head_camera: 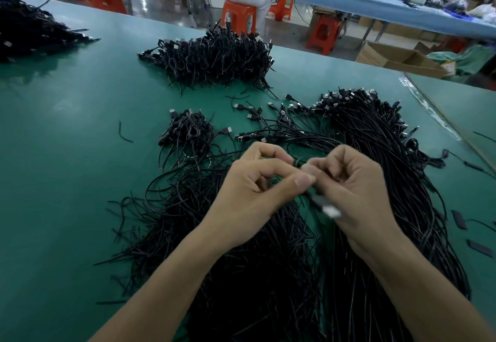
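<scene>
Cord (314,200) pinched between the curled fingers of your left hand (252,194) and right hand (357,188), just above the loose heap (268,274) on the table (67,180), looks light, limp and springy, so grip it close behind the blurred plug (330,210).

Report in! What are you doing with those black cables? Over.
Left grip, right grip: both pinching one black cable, plug blurred. Cable heap underneath on green table. Nothing blocking.

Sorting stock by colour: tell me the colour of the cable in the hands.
Black cable, silvery plug; head view shows it best.
</scene>
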Motion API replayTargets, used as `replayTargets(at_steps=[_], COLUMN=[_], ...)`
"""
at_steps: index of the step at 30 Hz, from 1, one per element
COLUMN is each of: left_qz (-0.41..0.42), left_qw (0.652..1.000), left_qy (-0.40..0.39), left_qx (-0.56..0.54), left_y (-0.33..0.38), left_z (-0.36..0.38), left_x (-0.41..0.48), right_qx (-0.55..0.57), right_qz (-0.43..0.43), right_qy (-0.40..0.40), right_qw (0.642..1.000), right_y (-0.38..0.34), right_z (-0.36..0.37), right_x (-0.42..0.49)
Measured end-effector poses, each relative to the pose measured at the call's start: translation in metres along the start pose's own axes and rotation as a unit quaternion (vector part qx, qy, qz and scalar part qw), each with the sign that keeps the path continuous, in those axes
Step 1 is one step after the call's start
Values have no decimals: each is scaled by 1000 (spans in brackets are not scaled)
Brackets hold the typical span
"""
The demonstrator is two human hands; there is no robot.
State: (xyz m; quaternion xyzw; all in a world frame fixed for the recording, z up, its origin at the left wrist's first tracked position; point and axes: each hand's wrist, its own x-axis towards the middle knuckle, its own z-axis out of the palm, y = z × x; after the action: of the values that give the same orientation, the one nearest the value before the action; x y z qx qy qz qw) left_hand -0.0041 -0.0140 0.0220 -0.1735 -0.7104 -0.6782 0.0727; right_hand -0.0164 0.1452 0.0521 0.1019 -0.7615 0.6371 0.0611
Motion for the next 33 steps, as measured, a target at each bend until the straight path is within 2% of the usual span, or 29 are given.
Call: replayTargets(at_steps=[3, 11, 16, 21, 28, 33], left_qz=[-5, -36, -79, -186, -97, -36], left_qw=[999, 996, 989, 947, 966, 996], left_qy=[4, 84, 90, 106, 75, -3], left_qx=[36, 7, -91, -238, -228, -86], left_y=[-1, -4, 3, 4, -2, 0], left_z=[2, 0, -2, -6, -11, -15], left_x=[0, -1, 1, 6, 5, 4], right_qx=[19, 92, 78, -11, -32, 59], right_qz=[-28, -80, -73, -90, -79, 18], right_qy=[43, -14, -46, -21, 3, 16], right_qw=[998, 992, 993, 996, 996, 998], right_y=[-3, -11, -12, -4, 4, 5], right_z=[-2, 13, 15, 16, 20, 17], right_x=[1, -11, -13, -16, -22, -15])
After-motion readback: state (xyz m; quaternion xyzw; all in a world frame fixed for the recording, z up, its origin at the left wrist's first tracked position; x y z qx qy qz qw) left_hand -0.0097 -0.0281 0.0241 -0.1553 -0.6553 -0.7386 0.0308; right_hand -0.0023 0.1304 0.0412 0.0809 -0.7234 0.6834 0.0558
